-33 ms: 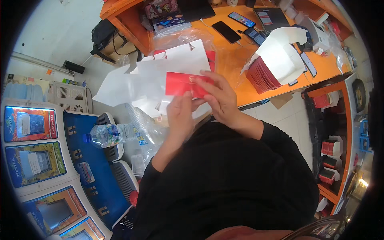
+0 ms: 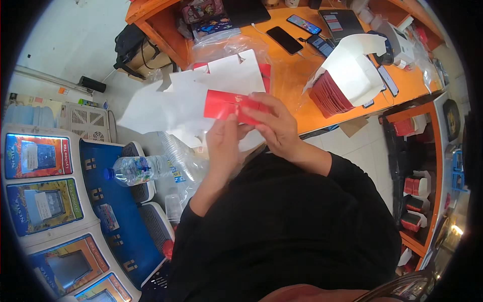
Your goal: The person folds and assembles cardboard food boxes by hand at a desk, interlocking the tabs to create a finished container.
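Note:
Both hands hold a partly folded paperboard food carton [image 2: 217, 103], with its red outer panel facing up. My left hand [image 2: 224, 141] is closed on the panel's near edge, thumb on top and the other fingers mostly hidden beneath. My right hand [image 2: 277, 126] grips the panel's right end, fingers lying across the red face. A wide white flap, blurred at its edge, spreads left from the held carton. Just beyond lie flat white-and-red carton blanks [image 2: 229, 73] on the orange table [image 2: 289, 70]. Where the held carton ends and these blanks begin is hard to tell.
Nested red-and-white cartons [image 2: 329, 95] stand at the table's right. Phones [image 2: 285, 40] and cables lie behind. To the left are a drink dispenser [image 2: 108, 201], a water bottle [image 2: 133, 170] and stacked clear cups [image 2: 176, 156]. An orange shelf [image 2: 430, 201] on the right holds more cartons.
The red panel has shifted slightly left and tilted a little. My right fingers have slid a bit over it, and the white flap has moved slightly.

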A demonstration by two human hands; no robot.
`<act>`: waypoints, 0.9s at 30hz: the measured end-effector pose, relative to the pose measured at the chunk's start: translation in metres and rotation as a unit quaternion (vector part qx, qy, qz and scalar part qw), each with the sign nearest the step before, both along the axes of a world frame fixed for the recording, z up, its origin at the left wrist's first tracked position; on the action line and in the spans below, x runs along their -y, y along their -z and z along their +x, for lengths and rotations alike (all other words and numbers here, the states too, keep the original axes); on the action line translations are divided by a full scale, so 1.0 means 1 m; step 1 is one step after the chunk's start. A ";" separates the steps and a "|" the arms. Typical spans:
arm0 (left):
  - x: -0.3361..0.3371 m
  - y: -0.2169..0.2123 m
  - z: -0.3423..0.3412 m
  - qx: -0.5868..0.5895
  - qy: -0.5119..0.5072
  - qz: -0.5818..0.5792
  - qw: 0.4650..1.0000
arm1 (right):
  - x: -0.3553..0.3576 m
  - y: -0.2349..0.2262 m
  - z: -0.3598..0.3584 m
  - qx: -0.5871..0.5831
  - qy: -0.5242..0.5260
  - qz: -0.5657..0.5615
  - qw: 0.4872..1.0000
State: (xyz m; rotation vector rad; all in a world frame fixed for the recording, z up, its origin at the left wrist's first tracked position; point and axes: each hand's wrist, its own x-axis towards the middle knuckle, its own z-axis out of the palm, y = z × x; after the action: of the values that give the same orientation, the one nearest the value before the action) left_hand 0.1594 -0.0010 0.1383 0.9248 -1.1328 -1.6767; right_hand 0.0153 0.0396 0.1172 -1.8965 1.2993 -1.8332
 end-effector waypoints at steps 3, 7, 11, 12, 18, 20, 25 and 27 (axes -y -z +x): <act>0.003 -0.002 0.007 -0.019 0.015 -0.017 1.000 | -0.003 -0.001 -0.006 -0.082 -0.024 -0.020 0.996; -0.009 -0.002 -0.002 0.006 0.035 -0.055 0.998 | 0.000 -0.003 0.000 -0.111 0.049 0.007 0.993; 0.000 0.007 0.010 0.029 0.083 -0.079 0.993 | -0.003 -0.005 0.010 -0.110 0.071 0.039 0.991; -0.004 0.007 0.005 0.010 0.051 -0.114 0.992 | -0.006 -0.007 0.012 -0.096 0.060 0.040 0.993; 0.014 0.023 0.024 0.121 0.061 -0.166 0.977 | 0.005 0.007 0.003 0.288 -0.034 0.157 0.944; 0.019 0.034 0.040 0.206 0.113 -0.189 0.953 | 0.019 0.014 -0.016 0.185 -0.023 0.144 0.972; 0.020 0.052 0.047 0.317 0.161 -0.221 0.908 | 0.035 0.017 -0.044 -0.064 -0.065 0.089 0.992; 0.020 0.047 0.042 0.354 0.163 -0.250 0.886 | 0.030 0.008 -0.040 -0.111 -0.038 0.123 0.985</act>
State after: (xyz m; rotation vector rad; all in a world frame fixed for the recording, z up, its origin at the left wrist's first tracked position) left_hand 0.2019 -0.0213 0.0915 1.0660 -2.1963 -1.1795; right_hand -0.0252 0.0098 0.1089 -2.0240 1.4233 -1.3837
